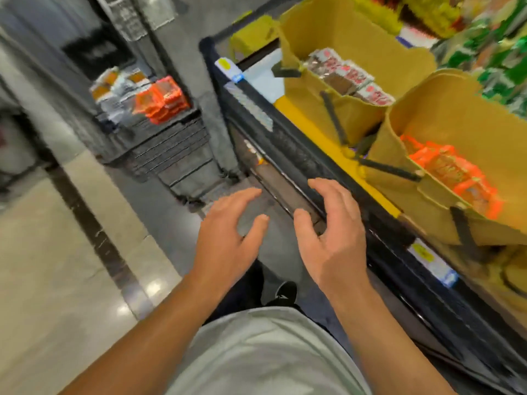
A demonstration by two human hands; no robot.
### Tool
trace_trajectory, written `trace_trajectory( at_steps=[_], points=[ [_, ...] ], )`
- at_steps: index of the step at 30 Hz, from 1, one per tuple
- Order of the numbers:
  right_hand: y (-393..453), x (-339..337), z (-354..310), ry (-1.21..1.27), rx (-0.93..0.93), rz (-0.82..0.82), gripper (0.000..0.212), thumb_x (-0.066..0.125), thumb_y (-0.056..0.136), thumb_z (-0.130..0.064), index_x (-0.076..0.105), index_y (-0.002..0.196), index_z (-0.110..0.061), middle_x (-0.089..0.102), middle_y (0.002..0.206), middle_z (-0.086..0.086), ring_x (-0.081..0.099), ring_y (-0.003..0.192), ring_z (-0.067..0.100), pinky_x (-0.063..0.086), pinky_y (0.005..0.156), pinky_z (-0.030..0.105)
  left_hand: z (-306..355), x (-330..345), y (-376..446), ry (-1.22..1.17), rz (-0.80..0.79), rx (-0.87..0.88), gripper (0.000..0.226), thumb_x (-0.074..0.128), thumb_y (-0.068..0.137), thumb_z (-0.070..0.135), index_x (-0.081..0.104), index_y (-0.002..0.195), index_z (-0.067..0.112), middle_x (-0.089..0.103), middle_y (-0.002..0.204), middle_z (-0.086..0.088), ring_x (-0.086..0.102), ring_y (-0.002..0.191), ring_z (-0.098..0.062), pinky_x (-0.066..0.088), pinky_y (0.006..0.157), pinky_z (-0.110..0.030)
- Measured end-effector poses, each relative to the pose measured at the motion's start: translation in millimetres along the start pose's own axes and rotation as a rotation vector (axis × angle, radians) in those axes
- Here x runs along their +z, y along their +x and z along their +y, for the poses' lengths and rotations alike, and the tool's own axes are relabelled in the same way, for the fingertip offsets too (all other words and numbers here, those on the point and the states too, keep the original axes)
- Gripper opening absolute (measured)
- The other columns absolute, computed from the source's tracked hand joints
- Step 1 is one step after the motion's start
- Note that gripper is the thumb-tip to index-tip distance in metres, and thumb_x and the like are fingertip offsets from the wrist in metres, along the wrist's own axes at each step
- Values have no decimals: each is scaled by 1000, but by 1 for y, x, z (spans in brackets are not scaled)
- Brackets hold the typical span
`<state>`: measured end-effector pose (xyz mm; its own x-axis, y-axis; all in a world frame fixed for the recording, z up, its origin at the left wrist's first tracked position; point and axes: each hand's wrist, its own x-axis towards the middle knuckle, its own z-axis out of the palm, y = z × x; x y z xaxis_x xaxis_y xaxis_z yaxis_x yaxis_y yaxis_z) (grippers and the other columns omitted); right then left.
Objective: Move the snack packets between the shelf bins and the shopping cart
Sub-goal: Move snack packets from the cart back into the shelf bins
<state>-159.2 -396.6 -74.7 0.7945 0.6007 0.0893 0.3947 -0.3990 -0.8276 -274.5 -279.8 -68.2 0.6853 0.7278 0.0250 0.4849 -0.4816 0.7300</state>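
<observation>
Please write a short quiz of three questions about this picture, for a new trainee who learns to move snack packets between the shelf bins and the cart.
1. True or false: the left hand is holding an orange packet.
2. Multiple choice: where are orange packets visible? A) only in the shopping cart; B) only in the near yellow bin; C) in both.
3. Short answer: what colours are the packets in the far yellow bin?

Key
1. False. Both the left hand and the right hand are empty, with fingers spread, in front of the shelf edge.
2. C.
3. Red, white and brown; the blur hides any print.
</observation>
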Motion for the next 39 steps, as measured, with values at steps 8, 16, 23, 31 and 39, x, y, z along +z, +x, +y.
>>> trace_trajectory(
  at_steps=[8, 16, 23, 31, 39],
  points=[
    [12, 86, -49, 26, -194, -222, 45, 56, 89, -24, 59, 131, -11, 55, 137, 1, 47, 133, 17, 35, 113, 30, -73, -64, -17, -38, 246, -274, 42, 57, 87, 33, 64, 128, 27, 60, 120, 20, 52, 116, -2, 29, 96, -4],
    [51, 225, -134, -23, -331, -402, 50, 58, 87, -20, 55, 136, -8, 54, 138, 5, 46, 131, 17, 22, 110, 8, -168, -163, -3, -58, 463, -397, 40, 61, 90, 26, 64, 130, 22, 56, 118, 19, 46, 112, 8, 42, 98, -25],
    [83, 321, -199, -25, -401, -429, 50, 57, 91, -21, 51, 139, -8, 50, 141, 7, 44, 134, 20, 33, 114, 34, -238, -244, 32, 4, 430, -430, 42, 59, 92, 31, 61, 134, 23, 63, 130, 6, 50, 122, -9, 32, 101, -20],
    [128, 374, -232, -113, -356, -430, 51, 57, 90, -24, 51, 139, -10, 50, 143, 6, 42, 136, 19, 33, 115, 35, -281, -277, 99, -31, 447, -411, 44, 58, 91, 29, 61, 134, 17, 65, 128, 1, 54, 121, -15, 36, 102, -26],
    [214, 423, -236, -87, -276, -407, 51, 62, 95, -17, 46, 143, -12, 48, 143, 1, 40, 135, 14, 32, 114, 31, -309, -290, 214, -6, 329, -401, 49, 51, 92, 35, 57, 138, 20, 61, 135, 4, 49, 126, -11, 31, 104, -23]
  ],
)
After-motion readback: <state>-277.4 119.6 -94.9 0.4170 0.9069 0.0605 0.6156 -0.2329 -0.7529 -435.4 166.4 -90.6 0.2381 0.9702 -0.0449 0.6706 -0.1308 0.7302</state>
